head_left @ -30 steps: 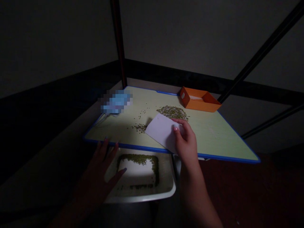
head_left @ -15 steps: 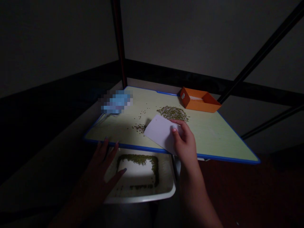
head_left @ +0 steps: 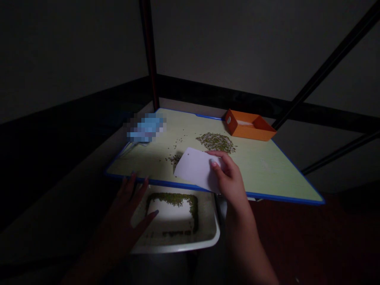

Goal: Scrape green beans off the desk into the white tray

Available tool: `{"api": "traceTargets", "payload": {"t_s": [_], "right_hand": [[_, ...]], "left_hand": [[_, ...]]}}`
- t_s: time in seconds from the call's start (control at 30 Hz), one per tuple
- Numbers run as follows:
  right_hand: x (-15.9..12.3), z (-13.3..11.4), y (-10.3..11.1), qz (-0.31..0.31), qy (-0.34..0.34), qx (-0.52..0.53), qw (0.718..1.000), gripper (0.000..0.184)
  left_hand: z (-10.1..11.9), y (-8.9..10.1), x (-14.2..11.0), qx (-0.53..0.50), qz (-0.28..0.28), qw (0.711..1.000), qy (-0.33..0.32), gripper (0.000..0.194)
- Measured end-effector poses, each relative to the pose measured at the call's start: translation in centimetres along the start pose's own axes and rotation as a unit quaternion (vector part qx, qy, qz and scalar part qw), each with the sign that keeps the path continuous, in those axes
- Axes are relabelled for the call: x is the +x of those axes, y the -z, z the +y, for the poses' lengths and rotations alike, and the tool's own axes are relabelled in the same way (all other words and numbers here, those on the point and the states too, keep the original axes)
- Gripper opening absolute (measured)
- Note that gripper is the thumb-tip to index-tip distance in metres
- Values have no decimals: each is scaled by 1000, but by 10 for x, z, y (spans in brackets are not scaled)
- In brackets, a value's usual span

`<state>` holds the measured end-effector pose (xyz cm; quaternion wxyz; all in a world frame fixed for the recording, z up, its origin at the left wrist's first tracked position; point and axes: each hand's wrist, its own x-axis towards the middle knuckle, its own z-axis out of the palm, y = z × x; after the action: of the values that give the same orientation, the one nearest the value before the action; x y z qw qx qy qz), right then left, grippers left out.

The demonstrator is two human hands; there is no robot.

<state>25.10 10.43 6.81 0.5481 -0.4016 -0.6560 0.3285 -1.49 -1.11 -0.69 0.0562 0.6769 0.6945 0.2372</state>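
My right hand (head_left: 228,170) grips a white flat card (head_left: 196,168), thumb on top, tilted over the front part of the table (head_left: 267,174). Small dark green beans or seeds (head_left: 172,159) lie at the card's left edge, and the card hides some of them. Behind it a wider pile of green seeds (head_left: 216,142) is spread out. My left hand (head_left: 124,213) has its fingers apart at the blue front edge, beside a white plastic tub (head_left: 175,248). More green seeds (head_left: 172,198) line the bottom of the tub below the table edge.
An orange open box (head_left: 252,130) stands at the table's back right, with something pale inside. At the back left lies a blurred light-blue object (head_left: 147,127) with a white cord or strap (head_left: 127,149). Walls rise close behind and to the left.
My right hand has drawn the card slightly toward the front edge and to the left. A few seeds moved along with it. My left hand has stayed put.
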Motion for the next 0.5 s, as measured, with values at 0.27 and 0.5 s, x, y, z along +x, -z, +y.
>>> {"api": "traceTargets", "payload": {"t_s": [0.27,0.5], "right_hand": [[-2,-5,7,-42,9,24,999,17],[-4,-8,4,101,14,-53,993,18]], "left_hand": [[-1,-1,1,16,13,1000,-9,76],[1,1,1,12,1,1000,0,76]]}}
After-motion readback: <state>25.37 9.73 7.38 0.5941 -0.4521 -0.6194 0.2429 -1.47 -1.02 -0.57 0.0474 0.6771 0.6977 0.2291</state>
